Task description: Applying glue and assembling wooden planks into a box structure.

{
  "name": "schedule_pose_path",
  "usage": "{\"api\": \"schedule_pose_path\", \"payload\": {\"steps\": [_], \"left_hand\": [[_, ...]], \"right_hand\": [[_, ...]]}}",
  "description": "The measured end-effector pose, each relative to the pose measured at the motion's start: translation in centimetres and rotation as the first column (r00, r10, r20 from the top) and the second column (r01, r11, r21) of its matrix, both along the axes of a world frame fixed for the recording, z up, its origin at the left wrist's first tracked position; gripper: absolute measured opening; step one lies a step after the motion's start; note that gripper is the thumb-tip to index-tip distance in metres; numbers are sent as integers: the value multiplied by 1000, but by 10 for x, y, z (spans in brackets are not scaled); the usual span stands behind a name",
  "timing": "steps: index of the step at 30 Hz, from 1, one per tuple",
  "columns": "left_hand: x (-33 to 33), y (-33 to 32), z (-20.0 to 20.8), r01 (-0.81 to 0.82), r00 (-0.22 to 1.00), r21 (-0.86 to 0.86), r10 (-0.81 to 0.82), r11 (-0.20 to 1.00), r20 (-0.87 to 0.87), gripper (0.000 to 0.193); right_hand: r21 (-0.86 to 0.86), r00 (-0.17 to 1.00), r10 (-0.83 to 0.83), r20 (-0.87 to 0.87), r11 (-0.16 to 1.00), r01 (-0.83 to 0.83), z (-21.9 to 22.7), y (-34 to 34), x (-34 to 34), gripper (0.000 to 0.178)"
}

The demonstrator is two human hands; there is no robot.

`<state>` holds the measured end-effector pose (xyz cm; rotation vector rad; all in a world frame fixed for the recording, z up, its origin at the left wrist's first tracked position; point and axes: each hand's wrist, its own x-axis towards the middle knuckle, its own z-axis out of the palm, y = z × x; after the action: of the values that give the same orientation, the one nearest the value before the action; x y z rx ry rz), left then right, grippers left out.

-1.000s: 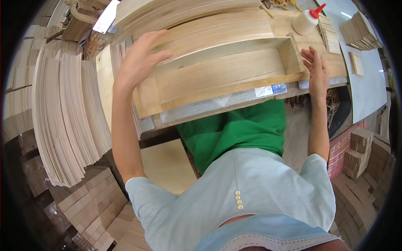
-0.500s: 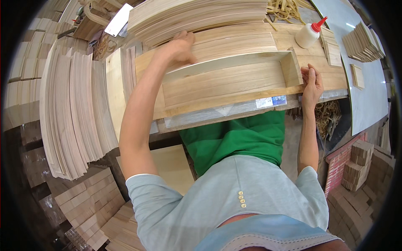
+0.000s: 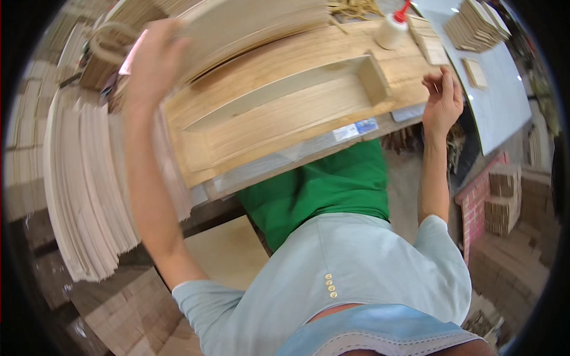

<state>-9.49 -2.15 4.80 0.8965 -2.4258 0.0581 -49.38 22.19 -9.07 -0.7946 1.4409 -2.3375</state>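
left hand (image 3: 155, 62) is a blur at the left end of the stack (image 3: 255, 29) of thin boards. can't tell if it's gripping one or just passing over, the smear hides the fingertips. right hand (image 3: 442, 104) is easier: fingers loosely curled, palm turned inward, nothing in it that i can see. it hangs just right of the box (image 3: 376, 82), apart from it, so i'd guess the box sits fine without being held.

the box is long and shallow, lying flat on the board (image 3: 332, 47) between the hands, with its far wall and right end upright. it's close to the near edge, probably so both arms get to it without a stretch.

the stack runs along the far side, handy for the left. the bottle (image 3: 392, 31) stands upright at far right, red tip up, likely so it doesn't drip and the right can grab it. slats (image 3: 428, 38) lie just right of it. more slats are piled on the grey table (image 3: 499, 113), and tall strips (image 3: 89, 190) fill the left side.
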Motion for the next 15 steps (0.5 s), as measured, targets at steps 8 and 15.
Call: {"api": "schedule_pose_path", "payload": {"steps": [8,15], "left_hand": [[-4,86,27,487,495,530,281,694,-822,23],[-77,133,-55,917,-77,82,376,390,-923,26]], "right_hand": [[168,541,778,-320,608,-776,72,-31,126,61],[301,101,995,12,92,-949,74,-45,140,106]]}}
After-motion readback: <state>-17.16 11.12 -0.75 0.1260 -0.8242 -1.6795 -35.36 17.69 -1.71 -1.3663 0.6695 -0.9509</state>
